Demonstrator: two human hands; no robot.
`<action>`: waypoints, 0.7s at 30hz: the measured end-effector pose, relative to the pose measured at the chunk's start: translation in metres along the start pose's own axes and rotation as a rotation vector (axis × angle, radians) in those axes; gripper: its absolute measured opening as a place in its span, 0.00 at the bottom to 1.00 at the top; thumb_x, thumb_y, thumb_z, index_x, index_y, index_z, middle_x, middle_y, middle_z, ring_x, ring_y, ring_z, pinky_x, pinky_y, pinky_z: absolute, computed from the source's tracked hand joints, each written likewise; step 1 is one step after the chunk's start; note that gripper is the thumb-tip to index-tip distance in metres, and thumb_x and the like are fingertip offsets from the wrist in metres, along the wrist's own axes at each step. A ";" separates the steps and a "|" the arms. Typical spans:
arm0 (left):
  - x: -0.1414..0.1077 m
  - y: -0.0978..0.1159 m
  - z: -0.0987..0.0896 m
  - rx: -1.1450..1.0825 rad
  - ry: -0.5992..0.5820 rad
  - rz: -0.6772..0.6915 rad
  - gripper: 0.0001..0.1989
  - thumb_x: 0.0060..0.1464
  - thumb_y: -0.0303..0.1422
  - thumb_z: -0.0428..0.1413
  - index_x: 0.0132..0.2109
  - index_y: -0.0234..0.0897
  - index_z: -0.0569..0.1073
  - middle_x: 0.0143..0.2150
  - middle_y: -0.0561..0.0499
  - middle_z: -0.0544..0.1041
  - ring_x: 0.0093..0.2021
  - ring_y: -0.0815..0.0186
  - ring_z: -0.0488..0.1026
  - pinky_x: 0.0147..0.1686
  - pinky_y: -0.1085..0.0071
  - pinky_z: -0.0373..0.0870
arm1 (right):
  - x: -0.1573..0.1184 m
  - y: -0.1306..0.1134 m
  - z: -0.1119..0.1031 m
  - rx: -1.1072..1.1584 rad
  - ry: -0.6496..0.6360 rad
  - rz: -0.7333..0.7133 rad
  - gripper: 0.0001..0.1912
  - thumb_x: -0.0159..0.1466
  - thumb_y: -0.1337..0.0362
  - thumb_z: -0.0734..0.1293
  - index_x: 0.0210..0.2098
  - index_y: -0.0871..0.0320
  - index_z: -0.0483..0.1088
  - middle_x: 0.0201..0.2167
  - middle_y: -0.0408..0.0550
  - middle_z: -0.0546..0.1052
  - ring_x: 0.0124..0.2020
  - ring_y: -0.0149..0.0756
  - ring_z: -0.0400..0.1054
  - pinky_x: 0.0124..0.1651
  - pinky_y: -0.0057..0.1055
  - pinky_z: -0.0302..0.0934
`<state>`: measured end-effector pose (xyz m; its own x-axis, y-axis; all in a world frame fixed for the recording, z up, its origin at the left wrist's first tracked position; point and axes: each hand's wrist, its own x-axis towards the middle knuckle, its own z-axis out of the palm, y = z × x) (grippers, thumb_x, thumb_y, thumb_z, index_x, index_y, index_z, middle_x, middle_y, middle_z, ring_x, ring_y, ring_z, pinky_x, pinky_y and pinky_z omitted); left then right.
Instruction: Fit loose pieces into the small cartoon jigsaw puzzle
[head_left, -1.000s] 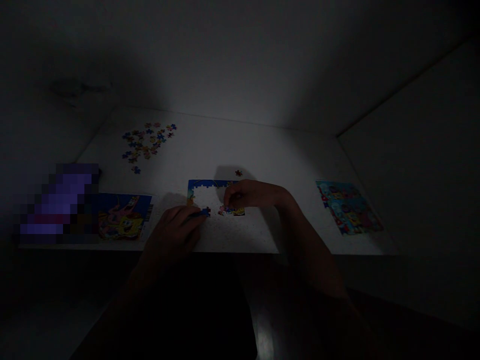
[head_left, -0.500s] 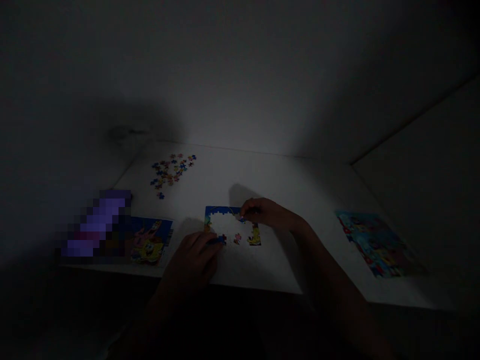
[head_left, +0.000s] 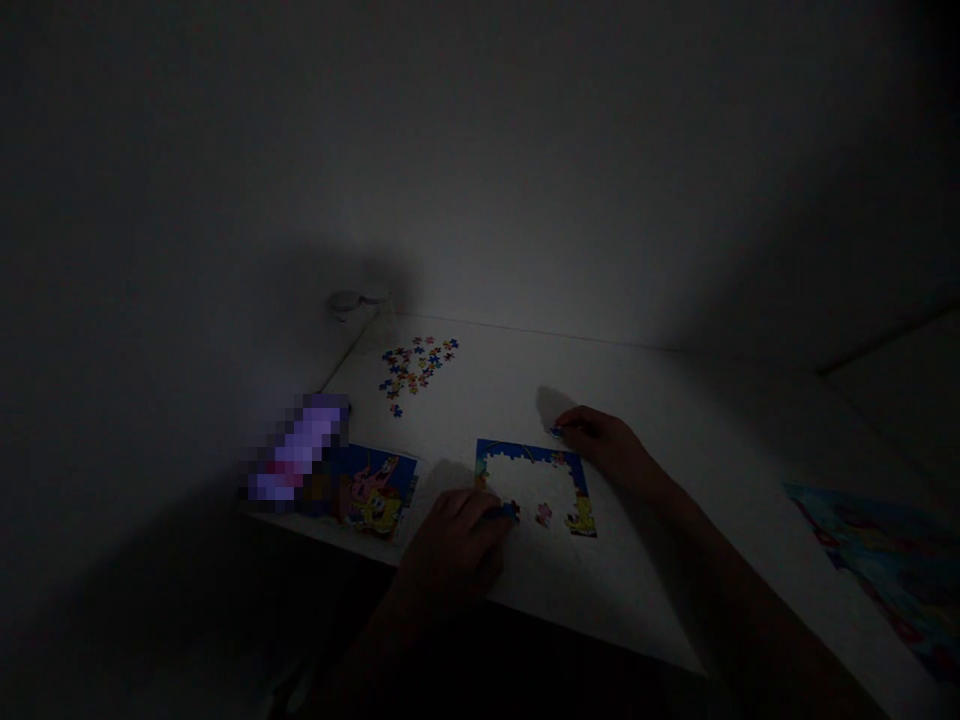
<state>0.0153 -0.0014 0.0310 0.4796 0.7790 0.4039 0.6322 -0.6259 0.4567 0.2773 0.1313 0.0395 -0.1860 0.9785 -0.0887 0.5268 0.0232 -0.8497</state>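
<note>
touching one piece (head_left: 557, 432), the right hand (head_left: 604, 442) is beside the puzzle border (head_left: 514, 449).

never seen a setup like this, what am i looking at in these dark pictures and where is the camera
There is no machine here: a person works with two bare hands, and every picture comes from one camera worn on their head, looking forward and down.

On the white table is a partly built jigsaw frame, with a pinkish cluster inside it. Loose pieces lie farther back on the left. Printed picture sheets lie at the left and right; the purple patch is pixelated.

The left hand has its fingers on some dark blue pieces. The right hand has its fingertips at a small blue piece; it's too dark to tell how firmly either grips.
</note>
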 end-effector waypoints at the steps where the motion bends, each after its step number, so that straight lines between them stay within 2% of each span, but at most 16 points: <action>1: 0.000 0.000 0.000 0.003 -0.001 0.002 0.15 0.58 0.25 0.53 0.51 0.37 0.74 0.51 0.44 0.75 0.52 0.56 0.70 0.52 0.56 0.70 | 0.000 0.001 0.000 -0.029 0.011 -0.001 0.13 0.60 0.55 0.65 0.39 0.57 0.73 0.33 0.49 0.78 0.33 0.42 0.72 0.36 0.37 0.64; 7: -0.001 -0.001 0.001 0.026 -0.004 0.001 0.15 0.57 0.25 0.54 0.51 0.36 0.73 0.52 0.45 0.75 0.52 0.58 0.69 0.52 0.57 0.70 | -0.002 0.001 0.003 -0.186 0.058 -0.045 0.12 0.63 0.57 0.64 0.41 0.56 0.73 0.38 0.51 0.78 0.36 0.41 0.73 0.38 0.35 0.64; 12: 0.000 0.001 -0.002 0.035 -0.034 0.009 0.16 0.57 0.24 0.53 0.51 0.36 0.73 0.52 0.45 0.75 0.53 0.57 0.69 0.53 0.57 0.70 | -0.007 -0.009 0.003 -0.290 0.069 -0.129 0.10 0.62 0.61 0.64 0.41 0.56 0.74 0.40 0.52 0.77 0.36 0.40 0.72 0.39 0.35 0.65; 17: 0.001 0.001 -0.003 0.056 -0.040 0.003 0.16 0.57 0.24 0.54 0.52 0.36 0.73 0.52 0.44 0.75 0.53 0.58 0.69 0.52 0.57 0.70 | -0.019 -0.022 0.003 -0.254 -0.245 -0.209 0.08 0.62 0.66 0.63 0.39 0.56 0.73 0.36 0.48 0.77 0.33 0.36 0.70 0.36 0.31 0.63; 21: 0.001 -0.001 -0.001 0.067 -0.022 0.025 0.14 0.58 0.25 0.53 0.51 0.36 0.73 0.52 0.45 0.75 0.52 0.58 0.69 0.52 0.57 0.71 | -0.030 -0.030 0.005 -0.315 -0.425 -0.250 0.08 0.61 0.67 0.64 0.39 0.56 0.74 0.35 0.45 0.77 0.33 0.34 0.70 0.37 0.30 0.62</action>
<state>0.0148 0.0002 0.0322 0.5087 0.7642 0.3965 0.6589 -0.6421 0.3920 0.2627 0.1006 0.0647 -0.6186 0.7689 -0.1618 0.6333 0.3660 -0.6819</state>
